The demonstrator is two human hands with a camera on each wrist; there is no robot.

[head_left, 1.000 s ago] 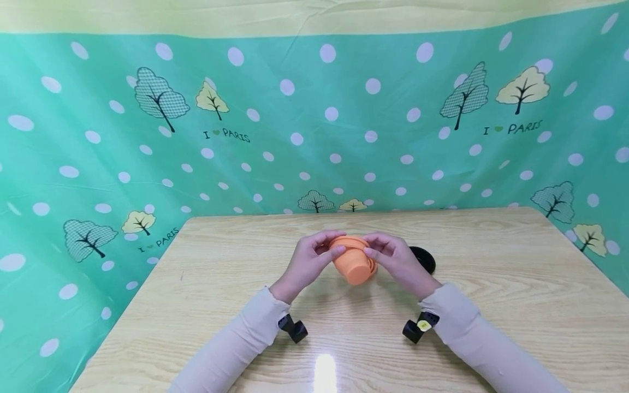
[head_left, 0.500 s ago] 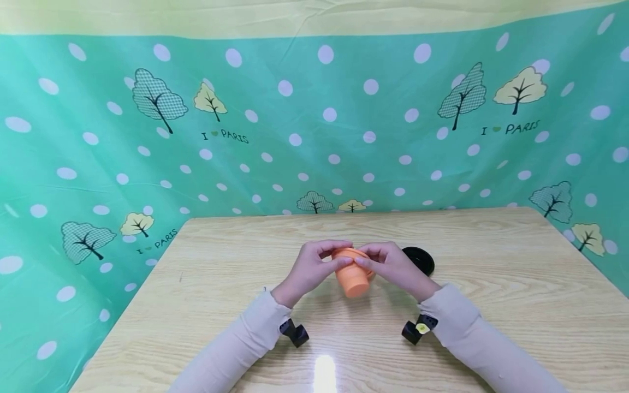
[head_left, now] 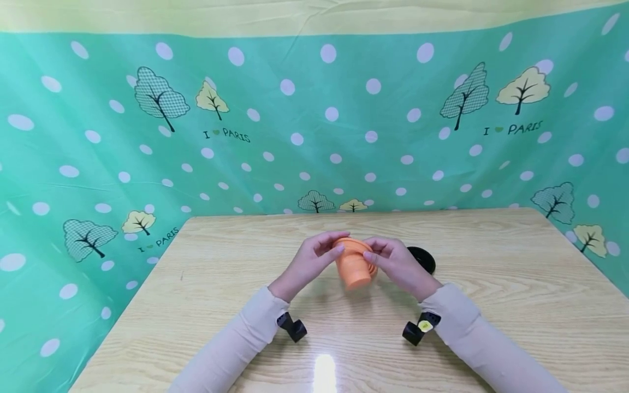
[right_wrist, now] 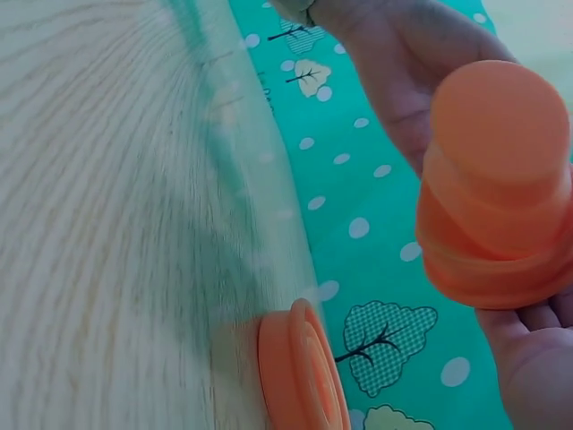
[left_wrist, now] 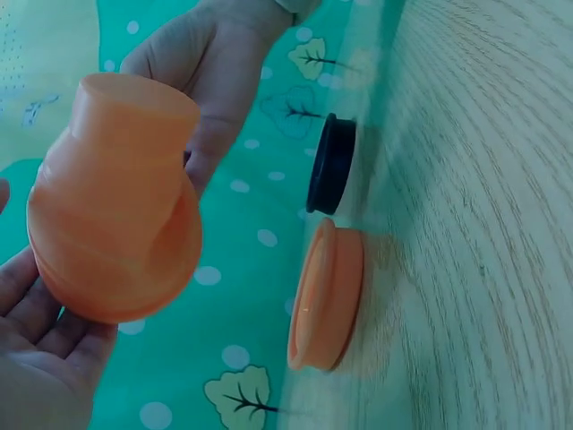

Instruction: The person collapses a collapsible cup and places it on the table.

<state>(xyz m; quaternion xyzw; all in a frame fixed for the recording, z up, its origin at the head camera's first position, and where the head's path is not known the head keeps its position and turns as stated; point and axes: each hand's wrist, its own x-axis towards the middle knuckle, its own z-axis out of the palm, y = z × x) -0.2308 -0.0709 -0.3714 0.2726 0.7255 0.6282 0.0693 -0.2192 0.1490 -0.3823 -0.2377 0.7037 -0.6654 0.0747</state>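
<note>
Both hands hold an orange collapsible cup [head_left: 355, 266] just above the table, its narrow base tilted down toward me. My left hand [head_left: 309, 259] grips the rim from the left, thumb on the near side. On the right side, my right hand [head_left: 399, 266] pinches the rim, its thumb pressing the wall. In the left wrist view the cup's wall [left_wrist: 125, 197] looks partly folded on one side. An orange ring [left_wrist: 331, 296] lies on the table beyond the cup, mostly hidden in the head view. The right wrist view shows this orange ring [right_wrist: 300, 376] too.
A round black lid [head_left: 422, 260] lies on the table behind my right forearm. The wooden table [head_left: 236, 256] reaches back to a green dotted curtain [head_left: 275, 125]. Dark wrist cameras [head_left: 292, 327] hang below both cuffs.
The cup dipped toward me and both thumbs met at its near side, then it rose again and the thumbs moved apart. The ring and lid stayed put.
</note>
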